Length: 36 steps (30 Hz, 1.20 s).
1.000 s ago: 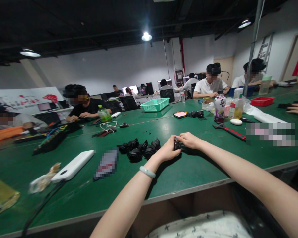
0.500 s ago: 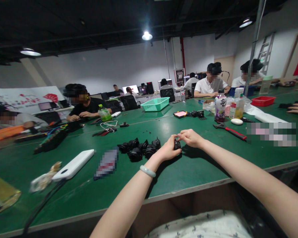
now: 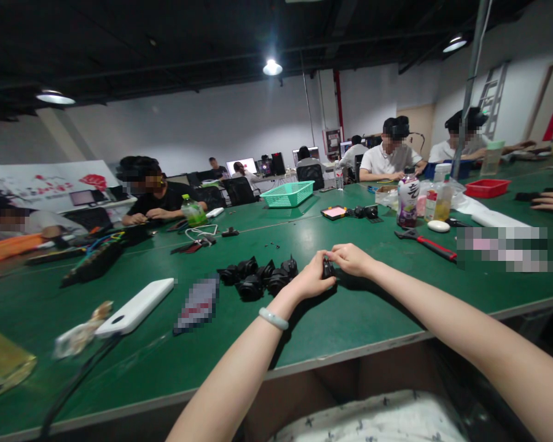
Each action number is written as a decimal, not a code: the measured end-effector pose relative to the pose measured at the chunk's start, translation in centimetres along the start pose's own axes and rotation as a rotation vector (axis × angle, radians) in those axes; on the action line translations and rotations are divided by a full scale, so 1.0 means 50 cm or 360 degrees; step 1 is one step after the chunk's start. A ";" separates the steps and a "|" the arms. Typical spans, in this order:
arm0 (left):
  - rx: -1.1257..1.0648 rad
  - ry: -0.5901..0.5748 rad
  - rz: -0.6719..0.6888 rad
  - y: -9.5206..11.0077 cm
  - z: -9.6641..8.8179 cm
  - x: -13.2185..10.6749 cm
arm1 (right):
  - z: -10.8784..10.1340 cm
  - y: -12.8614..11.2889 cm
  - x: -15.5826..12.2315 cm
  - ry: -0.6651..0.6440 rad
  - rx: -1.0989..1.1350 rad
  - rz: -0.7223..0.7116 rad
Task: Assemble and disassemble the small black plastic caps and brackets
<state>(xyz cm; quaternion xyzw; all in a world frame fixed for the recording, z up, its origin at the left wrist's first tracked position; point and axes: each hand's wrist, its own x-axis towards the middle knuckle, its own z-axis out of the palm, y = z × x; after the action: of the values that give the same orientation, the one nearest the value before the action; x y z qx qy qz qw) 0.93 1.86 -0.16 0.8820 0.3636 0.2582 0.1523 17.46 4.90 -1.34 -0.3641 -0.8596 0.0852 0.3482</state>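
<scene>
Both my hands meet over the green table point(image 3: 350, 319), closed on one small black part point(image 3: 328, 269). My left hand point(image 3: 311, 279), with a pale bangle on the wrist, grips it from the left. My right hand point(image 3: 352, 259) pinches it from the right and above. Just left of my hands lies a cluster of several similar black round parts point(image 3: 258, 277). A few tiny dark bits point(image 3: 271, 245) are scattered farther back.
A white power bank point(image 3: 136, 314) and a wrapper lie front left. A red-handled tool point(image 3: 426, 244), bottles point(image 3: 408, 201) and a red tray point(image 3: 487, 188) sit to the right. A teal basket point(image 3: 286, 194) stands farther back. Other people sit across and beside the table.
My hands have stayed together on the black part, lifting slightly half a second ago and dropping back a little now. Nothing else on the table moved.
</scene>
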 end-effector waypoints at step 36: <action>0.0038 -0.0010 0.0006 -0.014 0.006 -0.002 | 0.020 0.021 0.004 -0.0116 0.0114 0.0119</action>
<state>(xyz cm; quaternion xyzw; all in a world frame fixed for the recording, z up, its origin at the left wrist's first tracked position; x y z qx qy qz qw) 0.63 2.26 -0.78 0.8852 0.3645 0.2514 0.1426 17.30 5.90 -2.38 -0.3799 -0.8539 0.1422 0.3260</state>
